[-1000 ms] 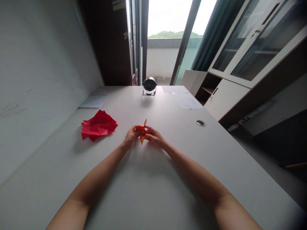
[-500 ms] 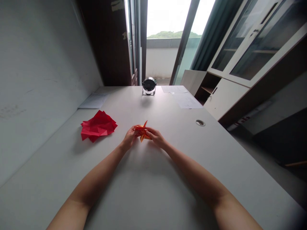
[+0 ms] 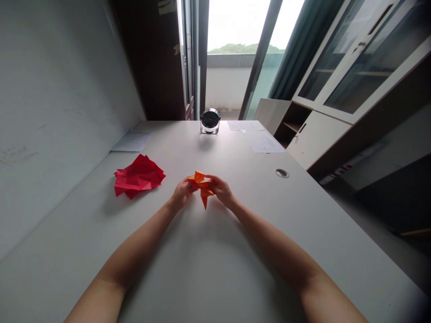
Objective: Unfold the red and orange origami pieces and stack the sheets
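A small folded orange paper piece [image 3: 203, 187] with pointed tips is held just above the white table [image 3: 215, 251], near its middle. My left hand [image 3: 181, 195] pinches its left side and my right hand [image 3: 222, 190] pinches its right side, fingers closed on the paper. One point of the paper hangs downward between my hands. A pile of creased red paper sheets [image 3: 137, 176] lies on the table to the left of my left hand, untouched.
A small black and silver round device [image 3: 210, 121] stands at the table's far edge. White paper sheets lie at the far left [image 3: 132, 141] and far right [image 3: 261, 141]. A cable hole [image 3: 282, 173] is on the right. Cabinets [image 3: 340, 89] stand beyond the right edge.
The orange paper has been turned in my hands: the tip that pointed up now hangs downward. Both hands stayed in about the same place.
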Motion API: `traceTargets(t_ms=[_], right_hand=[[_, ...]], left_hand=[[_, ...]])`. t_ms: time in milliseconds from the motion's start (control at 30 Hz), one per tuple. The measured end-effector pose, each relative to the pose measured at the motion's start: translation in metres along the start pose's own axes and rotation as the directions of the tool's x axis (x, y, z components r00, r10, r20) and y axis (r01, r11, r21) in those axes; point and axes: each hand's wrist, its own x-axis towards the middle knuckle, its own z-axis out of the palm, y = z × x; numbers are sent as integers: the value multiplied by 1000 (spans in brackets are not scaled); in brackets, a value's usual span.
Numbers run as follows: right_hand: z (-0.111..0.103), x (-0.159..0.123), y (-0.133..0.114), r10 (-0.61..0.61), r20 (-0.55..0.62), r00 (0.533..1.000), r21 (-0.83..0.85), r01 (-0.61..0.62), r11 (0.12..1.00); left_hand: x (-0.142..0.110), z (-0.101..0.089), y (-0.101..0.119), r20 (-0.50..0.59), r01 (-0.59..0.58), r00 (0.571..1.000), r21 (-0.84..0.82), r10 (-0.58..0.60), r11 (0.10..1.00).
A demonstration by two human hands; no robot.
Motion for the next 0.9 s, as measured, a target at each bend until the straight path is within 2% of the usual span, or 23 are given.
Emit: traceTargets(t_ms=[267,500,667,900], right_hand=[[-3,2,0,42,13,999,19,-42,999],[-4,-1,-6,121,155,981,158,-145,977],[-10,0,0,112,88,990,209,-129,969],[-12,2,-2,181,69,981,236,-192,953]], left_hand=[[4,-5,-2,-47,4,999,-38,-6,999],[5,-5,-3,-44,17,999,-64,-20,998],[1,0,0,-41,6,999,-36,-8,999],[1,1,1,-42,-14,999,-27,13,1000]])
